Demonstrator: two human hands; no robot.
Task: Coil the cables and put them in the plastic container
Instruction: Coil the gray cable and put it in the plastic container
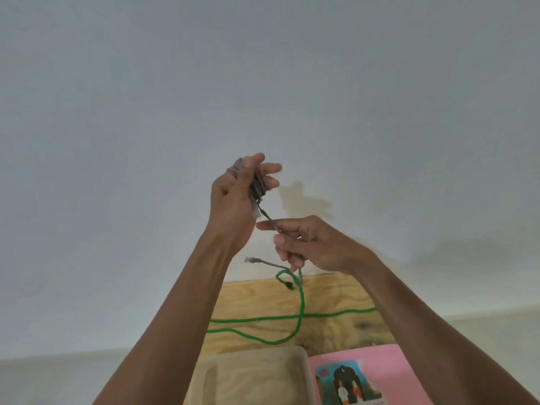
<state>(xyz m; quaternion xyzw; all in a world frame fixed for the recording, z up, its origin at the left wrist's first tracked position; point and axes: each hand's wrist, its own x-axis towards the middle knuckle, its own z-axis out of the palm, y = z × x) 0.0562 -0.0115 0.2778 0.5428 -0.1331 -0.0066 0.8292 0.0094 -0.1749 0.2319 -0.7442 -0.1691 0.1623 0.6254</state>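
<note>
Before a plain white wall [146, 112], the left hand [233, 206] grips a grey cable [257, 188] coil; the right hand [309, 244] pinches its loose tail above the plastic container [304, 363].

Soft, even light fills the scene, moderately bright with no glare. The white wall [263, 83] shades from a cool grey at the top corners to a paler tone in the middle. A faint, blurred shadow lies on the wall just right of the left hand [233, 200], and a broader, weaker one spreads to the right of the right hand [309, 244]. Fingertips and the grey cable [257, 188] are smeared by motion blur. Wide-angle distortion bends the wall's lower edge and stretches the forearms toward the bottom corners.
</note>
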